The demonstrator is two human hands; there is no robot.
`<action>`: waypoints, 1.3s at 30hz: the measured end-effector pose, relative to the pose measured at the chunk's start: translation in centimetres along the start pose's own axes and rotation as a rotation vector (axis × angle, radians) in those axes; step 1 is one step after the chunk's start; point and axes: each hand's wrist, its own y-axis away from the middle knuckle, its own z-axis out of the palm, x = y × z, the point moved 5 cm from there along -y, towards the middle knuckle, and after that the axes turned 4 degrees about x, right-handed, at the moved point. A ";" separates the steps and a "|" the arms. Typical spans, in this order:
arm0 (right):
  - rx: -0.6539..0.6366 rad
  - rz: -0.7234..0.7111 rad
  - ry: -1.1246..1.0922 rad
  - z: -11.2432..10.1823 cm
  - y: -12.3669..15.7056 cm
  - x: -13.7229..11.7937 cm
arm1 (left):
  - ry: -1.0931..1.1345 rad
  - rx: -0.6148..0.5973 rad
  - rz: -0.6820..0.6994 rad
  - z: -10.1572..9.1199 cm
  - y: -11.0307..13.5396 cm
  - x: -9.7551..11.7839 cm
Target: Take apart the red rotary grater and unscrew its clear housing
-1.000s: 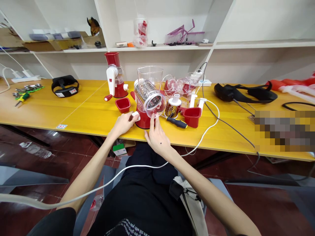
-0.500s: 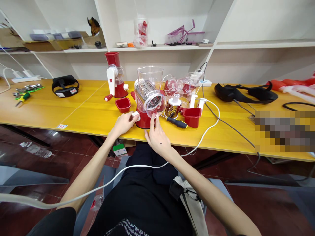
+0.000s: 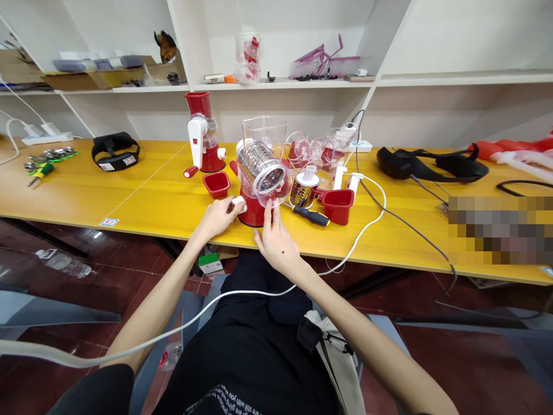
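In front of me stands a rotary grater with a red base (image 3: 251, 215) and a clear plastic housing (image 3: 264, 128). A metal grating drum (image 3: 256, 158) with a white rim sits inside the housing. My left hand (image 3: 217, 218) pinches the white knob (image 3: 239, 203) on the left side of the base. Against the front of the grater, below the round opening, rest the stretched fingers of my right hand (image 3: 279, 245); its thumb stands apart. Right of the grater are another drum (image 3: 305, 187), a screwdriver (image 3: 311, 215) and a red pusher (image 3: 339, 205).
A complete grater (image 3: 203, 135) and a small red cup (image 3: 216, 184) stand to the left. Farther left lie a black headset (image 3: 115, 152) and measuring spoons (image 3: 52, 154). A white cable (image 3: 363, 230) crosses the table edge and my lap. Black goggles (image 3: 432, 164) lie right.
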 end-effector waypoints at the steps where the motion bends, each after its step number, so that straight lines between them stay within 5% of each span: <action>1: 0.001 -0.003 0.001 0.0 0.0 0.0 | 0.001 0.000 0.000 0.0 0.0 0.0; 39: 0.019 -0.010 0.013 0.0 0.0 -0.1 | -0.011 -0.011 0.003 0.2 -0.1 -0.3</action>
